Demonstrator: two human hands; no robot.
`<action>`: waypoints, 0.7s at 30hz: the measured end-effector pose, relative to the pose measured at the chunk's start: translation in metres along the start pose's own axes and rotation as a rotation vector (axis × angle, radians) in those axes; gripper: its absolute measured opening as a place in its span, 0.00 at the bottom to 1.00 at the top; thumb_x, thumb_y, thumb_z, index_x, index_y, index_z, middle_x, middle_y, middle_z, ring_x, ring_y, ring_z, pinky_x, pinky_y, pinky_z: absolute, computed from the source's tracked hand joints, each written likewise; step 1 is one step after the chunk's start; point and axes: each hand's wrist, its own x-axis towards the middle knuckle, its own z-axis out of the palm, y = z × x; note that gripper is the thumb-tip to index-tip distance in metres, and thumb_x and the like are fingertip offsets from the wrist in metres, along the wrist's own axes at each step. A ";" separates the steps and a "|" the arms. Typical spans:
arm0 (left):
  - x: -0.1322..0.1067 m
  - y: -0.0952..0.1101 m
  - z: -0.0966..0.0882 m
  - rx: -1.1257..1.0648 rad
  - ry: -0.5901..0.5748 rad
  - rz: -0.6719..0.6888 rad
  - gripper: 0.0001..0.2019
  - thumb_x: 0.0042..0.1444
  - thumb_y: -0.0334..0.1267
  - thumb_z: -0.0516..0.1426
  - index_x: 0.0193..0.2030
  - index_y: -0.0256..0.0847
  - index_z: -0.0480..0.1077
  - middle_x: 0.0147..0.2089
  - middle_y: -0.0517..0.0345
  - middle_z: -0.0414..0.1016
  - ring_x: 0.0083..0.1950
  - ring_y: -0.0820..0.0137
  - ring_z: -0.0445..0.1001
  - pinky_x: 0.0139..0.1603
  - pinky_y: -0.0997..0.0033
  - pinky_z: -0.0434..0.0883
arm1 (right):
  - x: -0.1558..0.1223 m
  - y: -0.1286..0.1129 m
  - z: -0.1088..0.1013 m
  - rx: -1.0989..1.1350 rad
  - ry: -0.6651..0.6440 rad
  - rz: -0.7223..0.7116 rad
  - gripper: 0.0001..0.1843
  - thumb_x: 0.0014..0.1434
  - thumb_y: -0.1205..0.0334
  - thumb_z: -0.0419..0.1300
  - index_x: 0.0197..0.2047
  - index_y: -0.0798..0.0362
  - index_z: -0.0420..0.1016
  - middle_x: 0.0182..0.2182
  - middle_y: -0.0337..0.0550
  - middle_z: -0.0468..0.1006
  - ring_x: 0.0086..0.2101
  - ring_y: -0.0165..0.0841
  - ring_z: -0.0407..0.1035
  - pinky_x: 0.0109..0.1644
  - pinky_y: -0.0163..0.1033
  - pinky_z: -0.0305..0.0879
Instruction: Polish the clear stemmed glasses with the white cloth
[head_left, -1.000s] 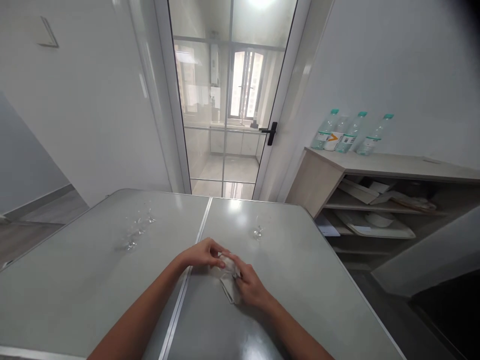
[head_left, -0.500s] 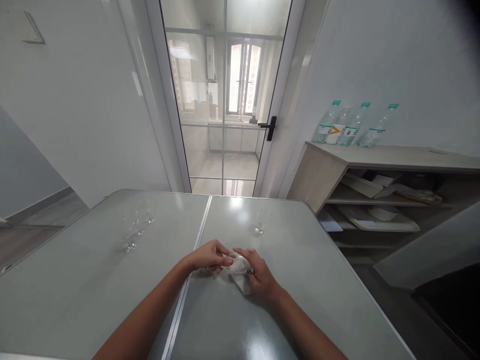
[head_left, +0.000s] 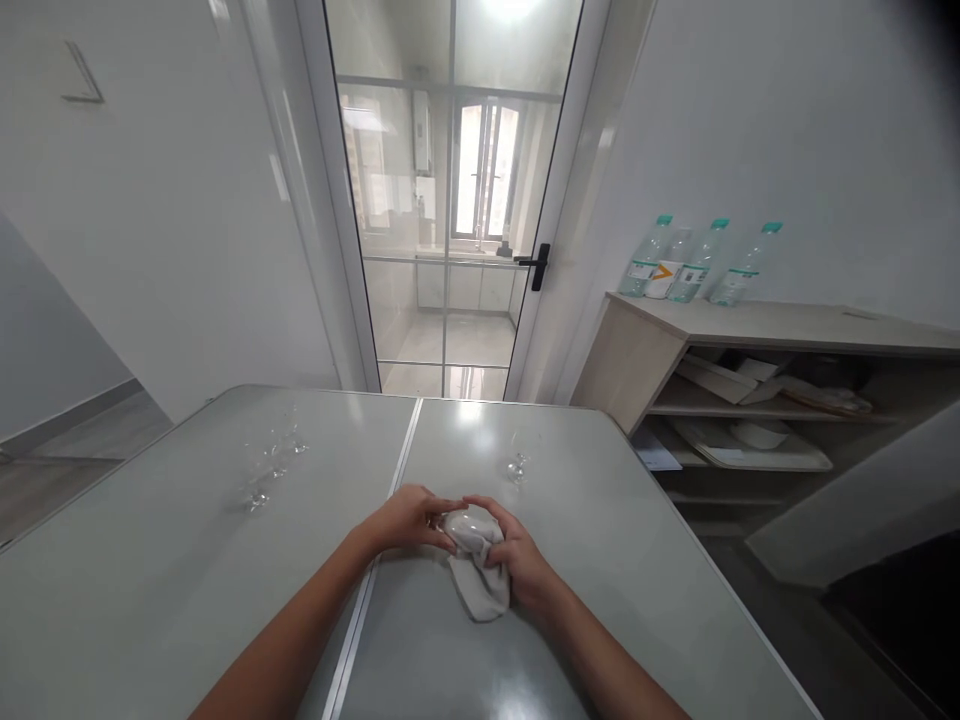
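A clear glass is held tilted over the table in front of me. My left hand grips its left side, thumb below and fingers above. My right hand is closed round a white cloth, which is bunched against the glass and partly hidden inside or behind it. A loose end of the cloth hangs down towards me. The glass's lower parts are hidden by my left fingers. Just beyond my hands a clear stemmed glass stands on the table.
Several clear glasses stand in a slanting row at the left. A metal seam splits the tabletop. To the right is a wooden shelf unit with plastic bottles on top. A glazed door stands beyond the far table edge.
My left hand has changed its grip, with the thumb now lower along the glass. More of the cloth hangs down below my right hand. The view has tilted slightly up.
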 end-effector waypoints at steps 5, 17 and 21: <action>0.002 -0.004 0.014 0.372 0.158 0.148 0.31 0.63 0.62 0.55 0.64 0.46 0.72 0.29 0.54 0.76 0.28 0.71 0.68 0.36 0.72 0.63 | 0.003 0.002 -0.008 0.143 0.050 0.041 0.53 0.37 0.74 0.55 0.70 0.45 0.58 0.38 0.40 0.81 0.37 0.39 0.76 0.37 0.37 0.69; -0.001 0.003 -0.011 -0.670 -0.381 -0.416 0.22 0.57 0.55 0.61 0.33 0.33 0.80 0.18 0.60 0.68 0.15 0.77 0.56 0.16 0.75 0.52 | -0.006 0.005 0.000 -0.811 -0.284 -0.459 0.47 0.46 0.77 0.54 0.70 0.40 0.64 0.46 0.41 0.82 0.45 0.40 0.74 0.67 0.58 0.56; 0.000 0.004 -0.009 -0.389 -0.155 -0.218 0.30 0.55 0.62 0.63 0.49 0.34 0.81 0.21 0.62 0.68 0.20 0.77 0.61 0.24 0.76 0.58 | -0.003 0.001 -0.001 -0.304 -0.062 -0.189 0.49 0.45 0.75 0.54 0.71 0.43 0.60 0.47 0.43 0.81 0.46 0.41 0.74 0.49 0.44 0.71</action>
